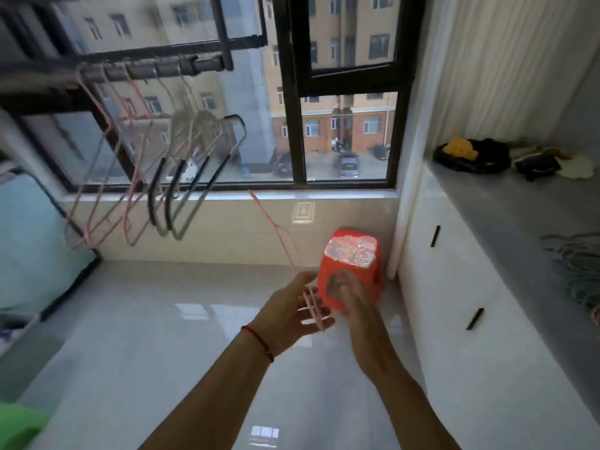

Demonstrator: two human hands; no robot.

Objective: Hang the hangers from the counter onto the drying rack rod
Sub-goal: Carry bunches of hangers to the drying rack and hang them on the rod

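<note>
Forearms reach forward over the glossy tiled floor (162,336), the left wrist tied with a red string bracelet (258,340). The left hand (292,315) is turned palm up with its fingers (319,321) curled loosely around the lower end of a pink wire hanger (276,235), whose thin wire runs up and to the left toward the window sill. The right hand (354,298) sits just beside it, motion-blurred, its fingers relaxed and roughly straight near the hanger's crossbars; whether they touch the wire cannot be told. Just beyond the hands stands a red plastic stool (352,264) against the low wall. To the right, the grey worktop (506,216) over white cabinets carries a tangle of grey wire hangers (574,264) at its near edge and dark and yellow clothing (470,154) farther back. Up at the left, the dark drying rack rod (146,71) already carries several hangers: pink ones (107,177) on the left, grey ones with black sleeves (191,177) beside them, all tilted. Behind them, the black-framed window (292,108) shows apartment buildings.
</note>
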